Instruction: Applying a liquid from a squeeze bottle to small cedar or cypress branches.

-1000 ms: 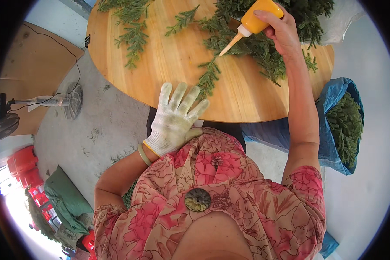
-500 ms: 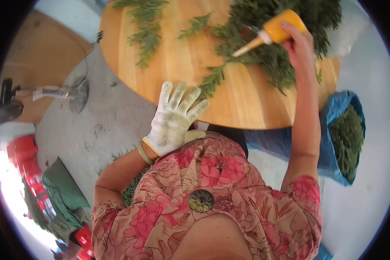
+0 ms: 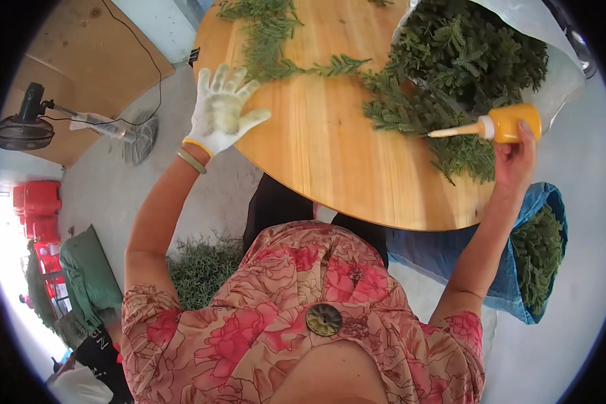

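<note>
My left hand (image 3: 222, 108), in a white knit work glove with a stained palm, has its fingers spread over the left edge of the round wooden table (image 3: 316, 145). It holds nothing. Just beyond its fingertips lie green conifer sprigs (image 3: 268, 47), with a smaller sprig (image 3: 340, 65) trailing to the right. My bare right hand (image 3: 518, 158) grips an orange squeeze bottle (image 3: 518, 123) lying sideways in the air. Its long pale nozzle (image 3: 458, 130) points left, over loose branches (image 3: 411, 108) at the table's right side.
Behind the bottle, a white sack (image 3: 564, 71) spills a heap of greenery (image 3: 468, 50). A blue sack (image 3: 512, 279) of cut sprigs stands right of the table. On the floor at left are a fan (image 3: 28, 124) and green clippings (image 3: 205, 273); red crates (image 3: 37, 209) stand farther off.
My left hand has moved forward and left, away from my body. My right hand, still holding the bottle, has shifted right and nearer. The sprig beside the glove has left its place.
</note>
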Demonstrator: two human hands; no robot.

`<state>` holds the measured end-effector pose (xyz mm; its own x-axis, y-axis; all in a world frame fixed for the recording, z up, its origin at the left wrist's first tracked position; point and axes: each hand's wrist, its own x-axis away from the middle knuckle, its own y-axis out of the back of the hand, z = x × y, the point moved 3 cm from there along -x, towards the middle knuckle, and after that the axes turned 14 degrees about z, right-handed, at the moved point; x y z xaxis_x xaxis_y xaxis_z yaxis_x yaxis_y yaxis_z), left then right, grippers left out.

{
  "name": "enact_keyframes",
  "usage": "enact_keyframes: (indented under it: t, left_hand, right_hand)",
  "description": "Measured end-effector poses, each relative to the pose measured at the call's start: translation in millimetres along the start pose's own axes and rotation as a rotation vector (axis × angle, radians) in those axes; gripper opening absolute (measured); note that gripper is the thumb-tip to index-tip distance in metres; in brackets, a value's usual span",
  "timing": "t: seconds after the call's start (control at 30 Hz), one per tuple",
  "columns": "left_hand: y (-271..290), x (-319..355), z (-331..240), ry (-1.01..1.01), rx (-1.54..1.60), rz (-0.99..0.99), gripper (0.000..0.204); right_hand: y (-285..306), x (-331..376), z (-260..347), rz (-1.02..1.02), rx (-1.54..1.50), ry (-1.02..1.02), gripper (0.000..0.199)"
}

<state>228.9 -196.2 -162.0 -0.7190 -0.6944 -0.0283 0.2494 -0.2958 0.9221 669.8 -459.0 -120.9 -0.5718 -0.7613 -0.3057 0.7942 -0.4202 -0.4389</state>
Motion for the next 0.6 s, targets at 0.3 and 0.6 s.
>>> enact_keyframes:
  t: [0.3, 0.6]
  left_hand:
    - [20, 9, -25, -0.213, 0.131, -0.165, 0.04]
    - [9, -99, 31, -0.06, 1.518, -0.109, 0.03]
  right_hand:
    - [27, 32, 27, -0.033, -0.028, 0.039, 0.043]
    - [48, 36, 29, -0.062, -0.047, 0.06, 0.049]
